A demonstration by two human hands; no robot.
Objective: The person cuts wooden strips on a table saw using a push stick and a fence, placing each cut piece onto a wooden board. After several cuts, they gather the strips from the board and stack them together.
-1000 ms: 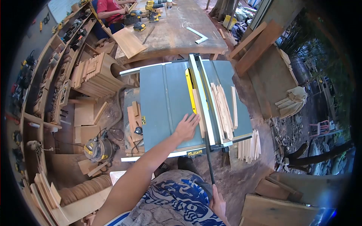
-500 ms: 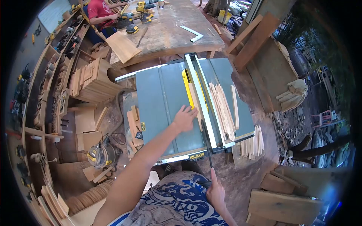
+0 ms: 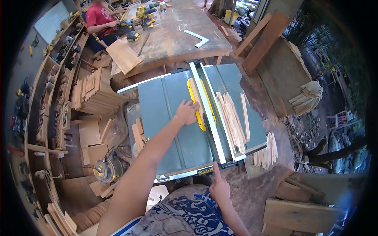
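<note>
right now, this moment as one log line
left hand: flat, fingers on wood strip by fence | right hand: at table saw front edge, index out | cut strips: right of fence

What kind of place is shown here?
Probably a woodworking shop, partly open to the outside: a table saw, cut wood strips on it, and a workbench with power drills.

Saw table (image 3: 165,118) bare left of the fence (image 3: 207,114); wood strips (image 3: 232,118) crowd its right.
</note>
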